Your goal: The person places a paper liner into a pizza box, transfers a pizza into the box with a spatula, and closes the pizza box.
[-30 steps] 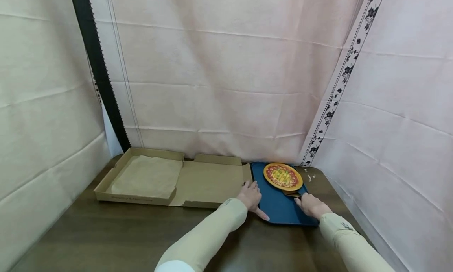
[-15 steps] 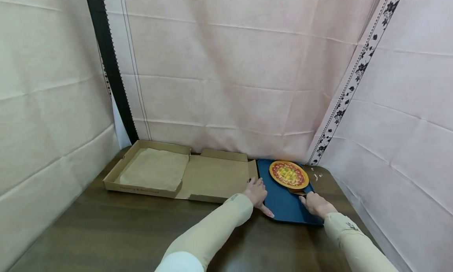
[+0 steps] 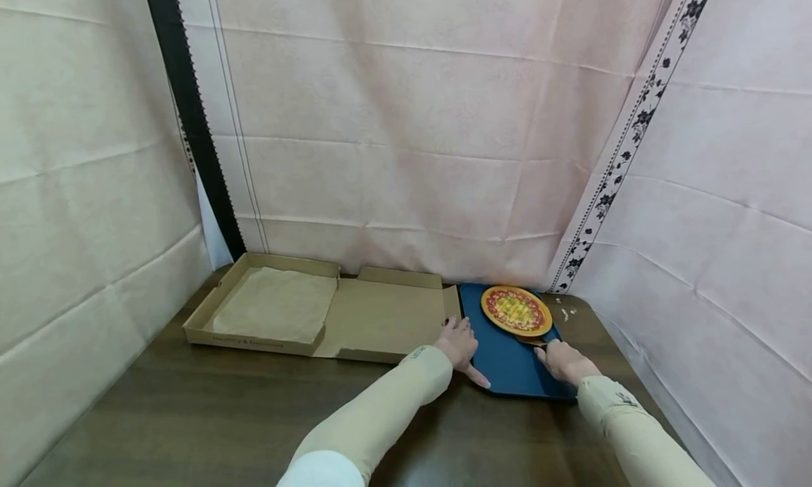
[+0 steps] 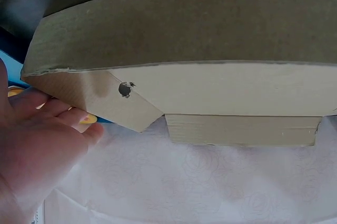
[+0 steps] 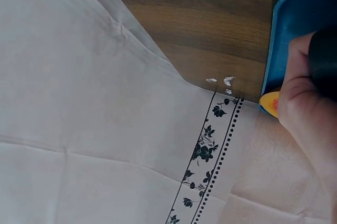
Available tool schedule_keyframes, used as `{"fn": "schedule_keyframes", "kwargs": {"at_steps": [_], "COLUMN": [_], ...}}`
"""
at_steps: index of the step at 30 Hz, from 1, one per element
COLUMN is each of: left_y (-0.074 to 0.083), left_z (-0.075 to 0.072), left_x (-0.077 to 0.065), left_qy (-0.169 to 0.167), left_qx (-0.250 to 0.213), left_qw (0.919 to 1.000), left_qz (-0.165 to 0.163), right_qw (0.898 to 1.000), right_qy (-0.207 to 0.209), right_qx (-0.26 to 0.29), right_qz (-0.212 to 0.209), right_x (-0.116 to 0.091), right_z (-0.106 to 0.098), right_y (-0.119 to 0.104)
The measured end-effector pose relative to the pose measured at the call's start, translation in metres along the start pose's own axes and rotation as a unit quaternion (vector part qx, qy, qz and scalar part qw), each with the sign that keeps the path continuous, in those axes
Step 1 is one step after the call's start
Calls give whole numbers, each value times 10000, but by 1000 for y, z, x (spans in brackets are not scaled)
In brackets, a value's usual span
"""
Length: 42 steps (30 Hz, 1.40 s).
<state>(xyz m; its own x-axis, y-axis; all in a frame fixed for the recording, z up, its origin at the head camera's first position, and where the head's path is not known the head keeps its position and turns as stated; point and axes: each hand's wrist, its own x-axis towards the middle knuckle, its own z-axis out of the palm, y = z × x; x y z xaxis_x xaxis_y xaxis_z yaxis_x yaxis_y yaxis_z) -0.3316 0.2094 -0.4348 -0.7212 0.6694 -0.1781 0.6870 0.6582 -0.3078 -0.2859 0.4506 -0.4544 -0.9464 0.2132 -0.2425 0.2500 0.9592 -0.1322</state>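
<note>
A round toy pizza point(image 3: 517, 311) with a yellow-orange rim lies at the back of the blue tray point(image 3: 507, 371). My right hand point(image 3: 567, 362), over the tray's right side, grips a spatula point(image 3: 531, 341) whose flat brownish blade reaches the pizza's near edge. Most of the handle is hidden in the hand. How far the blade goes under the pizza I cannot tell. My left hand point(image 3: 458, 346) has its fingers extended and thumb spread at the tray's left edge, by the cardboard pizza box's lid point(image 3: 387, 318). In the right wrist view only a sliver of pizza point(image 5: 270, 103) shows past the hand.
Left of the tray, the pizza box point(image 3: 260, 342) stands with its lid folded out flat and a sheet of parchment paper point(image 3: 275, 304) inside. Cloth curtains point(image 3: 406, 134) close off the back and sides. White scuffs point(image 3: 566, 312) mark the wooden table point(image 3: 222, 416) at right.
The view shifted slightly as the head moved. The right hand stays at the spatula, the pizza stays in place on the tray, and the left hand remains at the tray's edge.
</note>
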Motion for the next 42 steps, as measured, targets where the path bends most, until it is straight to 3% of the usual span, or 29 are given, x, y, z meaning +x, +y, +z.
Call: {"fn": "schedule_keyframes", "kwargs": {"at_steps": [17, 31, 42], "left_y": [-1, 0, 0], "left_z": [-1, -1, -4], "left_x": [0, 1, -2], "left_qy": [-20, -18, -57], "left_qx": [107, 77, 93], "left_qw": [9999, 10000, 9999], "left_qz": [25, 22, -30], "right_qw": [9999, 9953, 9935], "right_qy": [73, 969, 1128], "right_qx": [131, -53, 91], "right_qz": [29, -74, -149], "right_x": [2, 3, -3], "right_z": [2, 17, 24], "right_y": [0, 13, 17]}}
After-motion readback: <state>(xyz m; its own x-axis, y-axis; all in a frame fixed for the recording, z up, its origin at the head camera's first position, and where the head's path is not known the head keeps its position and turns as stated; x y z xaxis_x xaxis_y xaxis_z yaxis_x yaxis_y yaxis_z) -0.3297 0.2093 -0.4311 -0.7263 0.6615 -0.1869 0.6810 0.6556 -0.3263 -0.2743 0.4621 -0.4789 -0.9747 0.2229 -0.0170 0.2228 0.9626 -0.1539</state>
